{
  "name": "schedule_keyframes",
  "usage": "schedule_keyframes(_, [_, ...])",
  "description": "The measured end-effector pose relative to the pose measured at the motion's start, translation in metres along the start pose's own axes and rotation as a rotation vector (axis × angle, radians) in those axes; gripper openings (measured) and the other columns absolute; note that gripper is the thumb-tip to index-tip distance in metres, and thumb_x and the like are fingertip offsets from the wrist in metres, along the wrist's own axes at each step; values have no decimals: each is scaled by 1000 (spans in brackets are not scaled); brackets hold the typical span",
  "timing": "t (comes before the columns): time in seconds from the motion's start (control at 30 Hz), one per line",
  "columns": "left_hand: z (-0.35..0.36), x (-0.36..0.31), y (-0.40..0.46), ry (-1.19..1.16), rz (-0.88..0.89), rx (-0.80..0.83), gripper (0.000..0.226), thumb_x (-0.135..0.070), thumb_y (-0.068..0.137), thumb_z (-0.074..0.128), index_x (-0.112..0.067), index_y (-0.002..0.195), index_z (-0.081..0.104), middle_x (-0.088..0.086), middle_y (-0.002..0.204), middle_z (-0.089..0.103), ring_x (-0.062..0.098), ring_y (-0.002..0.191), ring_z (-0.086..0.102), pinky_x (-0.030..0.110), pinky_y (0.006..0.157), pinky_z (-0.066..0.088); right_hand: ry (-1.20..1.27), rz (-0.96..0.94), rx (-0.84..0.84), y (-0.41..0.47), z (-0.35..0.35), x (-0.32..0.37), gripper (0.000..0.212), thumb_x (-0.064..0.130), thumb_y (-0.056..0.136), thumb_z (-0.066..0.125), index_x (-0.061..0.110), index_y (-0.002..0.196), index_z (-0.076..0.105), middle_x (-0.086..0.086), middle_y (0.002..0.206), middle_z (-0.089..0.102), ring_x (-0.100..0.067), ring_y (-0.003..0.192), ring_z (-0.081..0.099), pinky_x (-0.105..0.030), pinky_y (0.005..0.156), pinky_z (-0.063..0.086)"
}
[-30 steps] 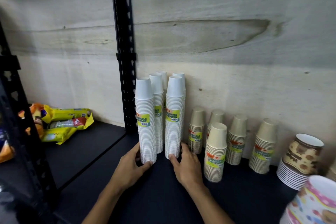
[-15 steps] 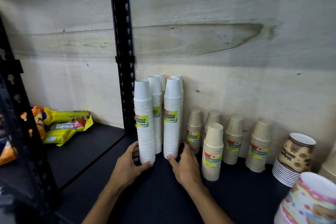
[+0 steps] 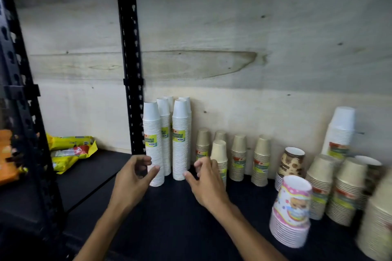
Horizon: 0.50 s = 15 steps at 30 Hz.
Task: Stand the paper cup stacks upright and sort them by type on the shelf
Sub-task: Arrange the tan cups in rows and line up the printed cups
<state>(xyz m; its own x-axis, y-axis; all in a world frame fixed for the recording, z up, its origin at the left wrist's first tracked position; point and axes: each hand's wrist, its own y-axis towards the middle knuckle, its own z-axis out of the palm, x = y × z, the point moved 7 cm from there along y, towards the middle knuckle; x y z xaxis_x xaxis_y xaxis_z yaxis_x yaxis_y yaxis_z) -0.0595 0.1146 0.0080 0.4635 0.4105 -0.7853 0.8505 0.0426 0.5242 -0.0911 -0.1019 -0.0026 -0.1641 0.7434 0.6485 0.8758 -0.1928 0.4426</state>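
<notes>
Several tall white cup stacks (image 3: 179,140) stand upright against the wooden back wall beside the black upright post. Right of them stand short beige cup stacks (image 3: 239,157). A brown patterned stack (image 3: 292,161), a pink printed stack (image 3: 291,212), wider beige stacks (image 3: 343,188) and a tall white stack (image 3: 341,131) stand at the right. My left hand (image 3: 132,178) hovers just in front of the front left white stack (image 3: 151,142), fingers loosely curled, holding nothing. My right hand (image 3: 204,178) is raised in front of a cream stack (image 3: 219,152), fingers loosely curled, empty.
The dark shelf board (image 3: 169,218) has bare room in front of my hands. A black perforated post (image 3: 130,65) divides the bays. Yellow and red snack packets (image 3: 70,150) lie in the left bay, with orange packets (image 3: 6,157) at the far left edge.
Both hands have lifted off the bases of the two front white stacks and pulled back slightly. The view has swung right, showing more stacks on the right.
</notes>
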Motion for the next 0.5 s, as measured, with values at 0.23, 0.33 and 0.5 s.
schedule_keyframes(0.23, [49,-107,7,-52,199,109,23,-31,83,74,-27,102,62,-12,94,68,6,87,63,21,68,49,-169,-52,-262,1,-150,8,33,37,91,64,19,115,52,-3,119,49,-21,110,53,-29,90,40])
schedule_keyframes(0.33, [79,-114,0,-29,221,173,21,-35,83,73,-28,99,61,-12,90,68,4,81,63,25,67,51,-302,-18,-456,6,-220,-6,37,40,88,66,18,115,54,-9,117,55,-29,112,51,-38,94,40])
schedule_keyframes(0.5, [129,-70,-31,157,190,304,25,-50,84,66,-32,100,59,-16,93,66,-4,81,60,19,68,48,-496,195,-703,13,-320,-49,62,45,85,67,13,133,45,-19,131,47,-41,123,41,-47,99,36])
